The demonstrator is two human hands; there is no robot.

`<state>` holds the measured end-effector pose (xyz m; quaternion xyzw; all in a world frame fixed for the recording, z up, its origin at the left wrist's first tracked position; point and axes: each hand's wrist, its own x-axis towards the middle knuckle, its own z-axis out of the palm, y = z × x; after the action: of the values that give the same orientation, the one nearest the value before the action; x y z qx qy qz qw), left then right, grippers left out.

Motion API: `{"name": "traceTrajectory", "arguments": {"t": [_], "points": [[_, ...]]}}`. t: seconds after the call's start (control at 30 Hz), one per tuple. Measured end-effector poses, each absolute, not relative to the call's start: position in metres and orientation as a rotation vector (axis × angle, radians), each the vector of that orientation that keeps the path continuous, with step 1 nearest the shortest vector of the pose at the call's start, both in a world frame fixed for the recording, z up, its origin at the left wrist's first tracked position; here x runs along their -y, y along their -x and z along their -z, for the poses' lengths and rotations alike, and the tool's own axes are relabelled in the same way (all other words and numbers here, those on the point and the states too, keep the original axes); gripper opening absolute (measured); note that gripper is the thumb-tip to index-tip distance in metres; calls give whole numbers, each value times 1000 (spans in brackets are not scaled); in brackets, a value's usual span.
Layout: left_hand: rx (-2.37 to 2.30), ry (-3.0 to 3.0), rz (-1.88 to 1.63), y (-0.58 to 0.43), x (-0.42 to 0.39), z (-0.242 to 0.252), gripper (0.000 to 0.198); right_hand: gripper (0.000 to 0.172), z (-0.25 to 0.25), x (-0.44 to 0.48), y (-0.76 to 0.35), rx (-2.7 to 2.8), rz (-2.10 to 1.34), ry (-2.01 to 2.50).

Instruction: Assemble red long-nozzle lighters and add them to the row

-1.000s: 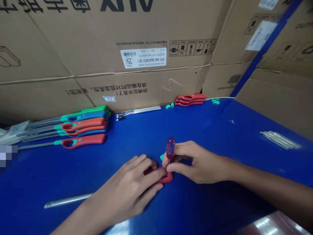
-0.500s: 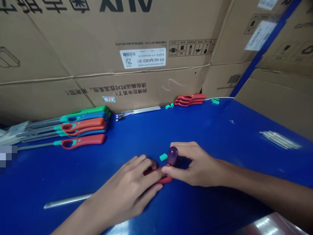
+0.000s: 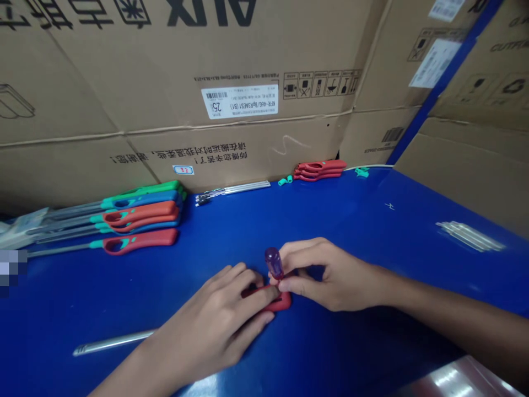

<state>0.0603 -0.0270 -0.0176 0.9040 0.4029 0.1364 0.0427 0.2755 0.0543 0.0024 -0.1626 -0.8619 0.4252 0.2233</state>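
Observation:
My left hand (image 3: 231,309) is closed around a red lighter (image 3: 282,302), pressing it against the blue table; most of its body is hidden under my fingers. A metal tube (image 3: 113,342) reaches out to the left from beneath my left forearm; whether it joins the lighter I cannot tell. My right hand (image 3: 322,270) pinches a screwdriver (image 3: 273,263) with a translucent purple handle. It leans slightly to the left over the right part of the lighter, and its tip is hidden.
Several finished-looking lighters (image 3: 140,242) lie stacked at the left. Along the cardboard wall (image 3: 231,143) are thin metal rods with wires (image 3: 243,188), small teal pieces (image 3: 285,180), red lighter bodies (image 3: 318,170) and teal triggers (image 3: 362,172). Silvery tubes (image 3: 471,236) lie at the right.
My right hand and the screwdriver have shifted left over the lighter, and the handle now leans left. A teal piece beside the screwdriver is no longer visible. My left hand has stayed in place.

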Motion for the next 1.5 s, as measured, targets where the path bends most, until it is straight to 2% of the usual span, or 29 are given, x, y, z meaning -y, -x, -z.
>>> {"name": "traceTrajectory", "arguments": {"t": [0.37,0.53,0.7,0.9,1.03,1.2,1.43,1.5], "points": [[-1223,-2769,-427,-60,27,18,27,10,8,-52,-273,2309,-1059,461],[-1220,-2758,-490,-62,27,16,23,20,13,-49,-270,2228,-1003,586],[-1220,-2776,-431,-61,27,18,27,6,7,-50,-270,2274,-1124,556],[-1230,-2785,-445,-60,27,19,28,17,-4,-56,-277,2369,-1349,472],[-1235,-2766,-412,-60,27,19,27,16,-6,-57,-278,2378,-1305,457],[-1238,-2763,-375,-60,28,18,32,6,0,-54,-275,2320,-1173,523],[-1238,-2735,-412,-61,26,19,22,26,17,-49,-268,2161,-1045,551],[-1238,-2716,-415,-61,27,19,20,26,19,-47,-267,2184,-1078,578]]}}
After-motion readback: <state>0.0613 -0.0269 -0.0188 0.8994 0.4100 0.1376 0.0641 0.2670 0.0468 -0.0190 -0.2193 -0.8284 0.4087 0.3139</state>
